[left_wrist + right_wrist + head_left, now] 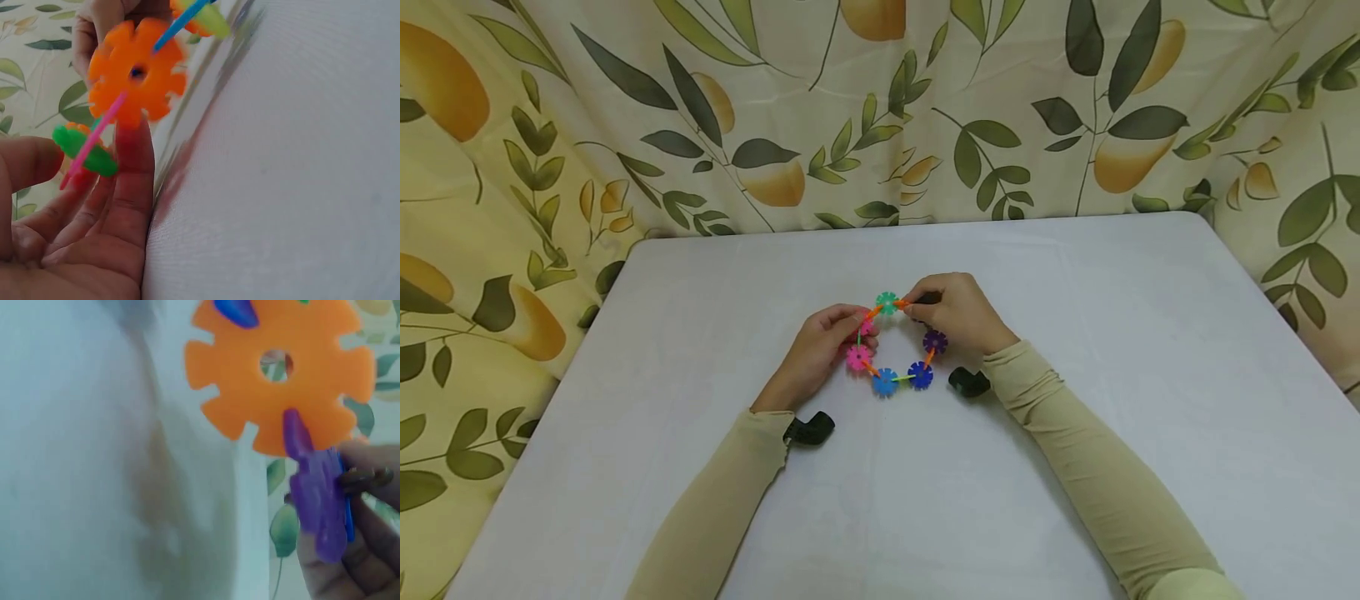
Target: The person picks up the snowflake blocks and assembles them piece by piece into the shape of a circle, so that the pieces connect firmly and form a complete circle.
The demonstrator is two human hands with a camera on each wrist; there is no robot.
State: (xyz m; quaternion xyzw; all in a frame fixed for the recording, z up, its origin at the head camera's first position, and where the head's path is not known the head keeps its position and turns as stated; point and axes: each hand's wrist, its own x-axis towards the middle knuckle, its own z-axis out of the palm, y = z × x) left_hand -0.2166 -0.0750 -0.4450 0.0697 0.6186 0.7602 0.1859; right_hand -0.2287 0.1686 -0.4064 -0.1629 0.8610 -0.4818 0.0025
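Note:
A ring of notched plastic discs (pixel 884 383) is held up between both hands, its pink, blue, purple and teal discs joined by others seen edge-on. My left hand (pixel 816 344) pinches the ring's left side. In the left wrist view its fingers (pixel 134 175) lie behind an orange disc (pixel 139 72), and the thumb is at a green disc (pixel 84 152) seen edge-on. The upper right of the ring is pinched by my right hand (pixel 958 310). The right wrist view has its fingertips at a purple disc (pixel 315 500) joined to a large orange disc (pixel 231 369).
A white-covered table (pixel 662 350) spreads beneath the hands. A curtain (pixel 880 125) with leaf and fruit print hangs along its far and left sides. Dark wrist devices (pixel 811 429) sit at both cuffs.

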